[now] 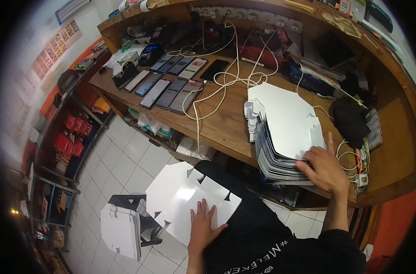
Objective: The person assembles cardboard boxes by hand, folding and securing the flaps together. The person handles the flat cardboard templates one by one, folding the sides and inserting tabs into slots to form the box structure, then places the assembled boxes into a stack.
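My left hand (202, 223) lies flat, fingers spread, on a white die-cut cardboard sheet (180, 196) resting on my lap. My right hand (325, 168) reaches to the wooden desk (217, 123) and rests on the near corner of a tall stack of the same flat white cardboard blanks (283, 123), fingers on the top sheets. I cannot tell whether it grips one.
Two rows of several phones (169, 82) lie at the desk's left, with white cables (226, 77) trailing across. A black pouch (351, 118) sits right of the stack. A stool with more white blanks (121, 228) stands on the tiled floor. Shelves (66, 137) line the left wall.
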